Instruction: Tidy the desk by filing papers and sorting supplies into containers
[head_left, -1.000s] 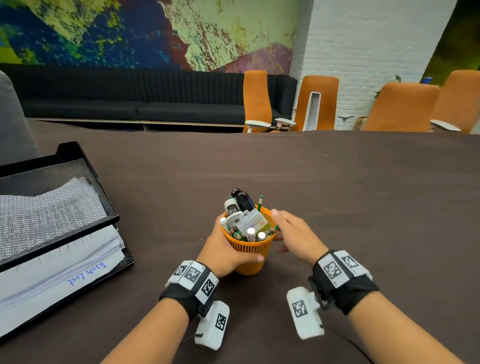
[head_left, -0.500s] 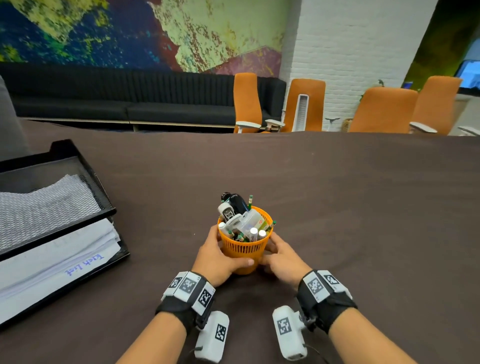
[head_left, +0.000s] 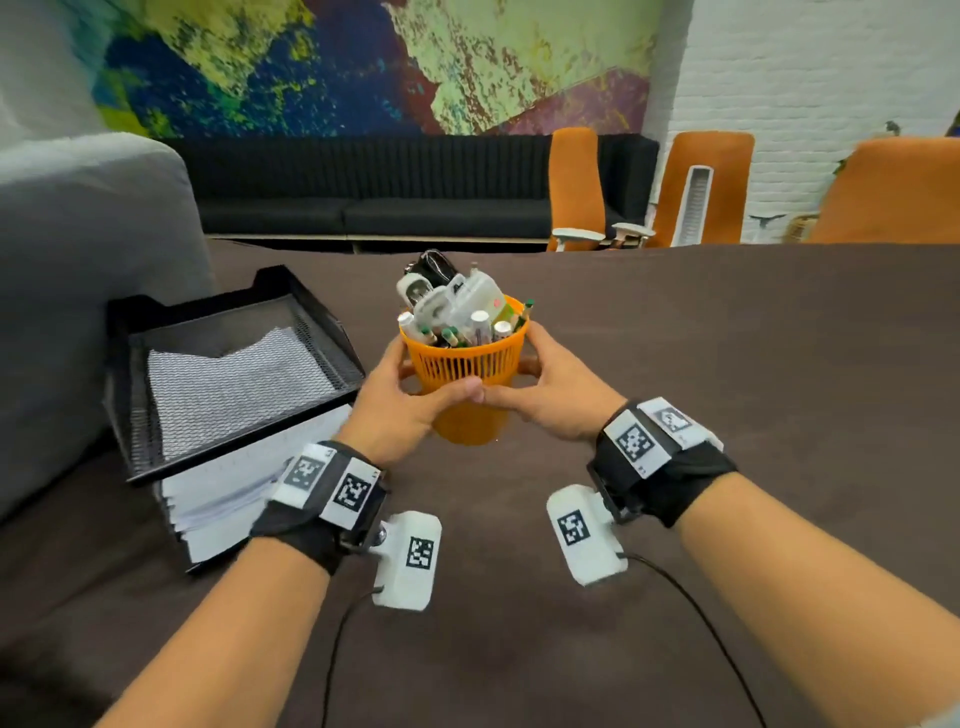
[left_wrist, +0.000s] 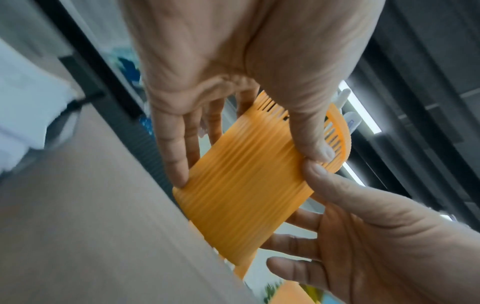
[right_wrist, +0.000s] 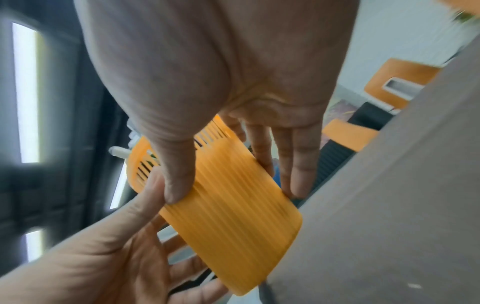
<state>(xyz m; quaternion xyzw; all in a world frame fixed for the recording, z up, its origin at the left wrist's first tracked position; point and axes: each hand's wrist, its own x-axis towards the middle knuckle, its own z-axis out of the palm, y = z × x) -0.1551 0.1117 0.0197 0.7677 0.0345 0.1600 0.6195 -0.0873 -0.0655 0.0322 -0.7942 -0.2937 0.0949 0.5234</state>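
Observation:
An orange slotted cup (head_left: 467, 364) packed with pens, markers and small white supplies (head_left: 457, 306) is in the middle of the dark desk. My left hand (head_left: 415, 397) wraps its left side and my right hand (head_left: 545, 395) wraps its right side, the two thumbs meeting at the front. The left wrist view shows the cup (left_wrist: 246, 189) between thumb and fingers. The right wrist view shows the same cup (right_wrist: 233, 222) tilted in frame. Whether its base touches the desk I cannot tell.
A black mesh letter tray (head_left: 124, 395) stands just left of the cup, with a paper on its top tier and a stack of white papers (head_left: 223, 488) underneath. A grey chair back (head_left: 78, 260) rises at far left. Orange chairs (head_left: 576, 192) line the far edge.
My right hand has closed round the cup's right side, joining the left. The cup now sits nearer the letter tray, and the view has come closer and swung left.

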